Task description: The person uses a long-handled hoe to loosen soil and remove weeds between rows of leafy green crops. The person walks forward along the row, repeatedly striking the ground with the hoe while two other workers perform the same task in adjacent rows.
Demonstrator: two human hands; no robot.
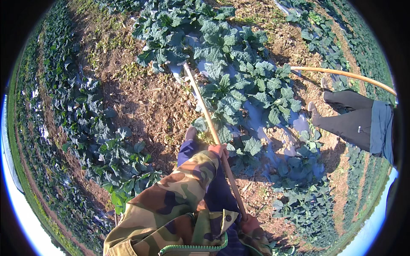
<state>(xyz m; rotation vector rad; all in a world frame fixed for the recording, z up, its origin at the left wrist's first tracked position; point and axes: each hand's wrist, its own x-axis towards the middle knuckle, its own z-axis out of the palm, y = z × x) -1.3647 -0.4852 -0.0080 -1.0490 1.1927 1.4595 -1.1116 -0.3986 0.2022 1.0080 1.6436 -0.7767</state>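
Now the left hand [218, 150] is closed around a long, round, light-brown wooden pole [209, 117], about halfway along it. The right hand [250, 225] is closed around the near end of the same pole, close to the body. Both hands are only as open as the pole is thick.

The pole slants away from the person, and its far tip reaches the edge of some big, crinkly, blue-green leafy plants [226, 81]. I cannot tell what is on that tip. These plants grow beyond the pole and to its right, with a pale, shiny plastic sheet [256, 119] showing between them.

Left of the pole is bumpy brown dirt [145, 106], then another row of dark green leafy plants [85, 111]. A dusty brown shoe [190, 133] is just left of the pole too. Well to the right of the pole, another person in black trousers [350, 123] stands near a second, yellow-brown wooden pole [341, 73].
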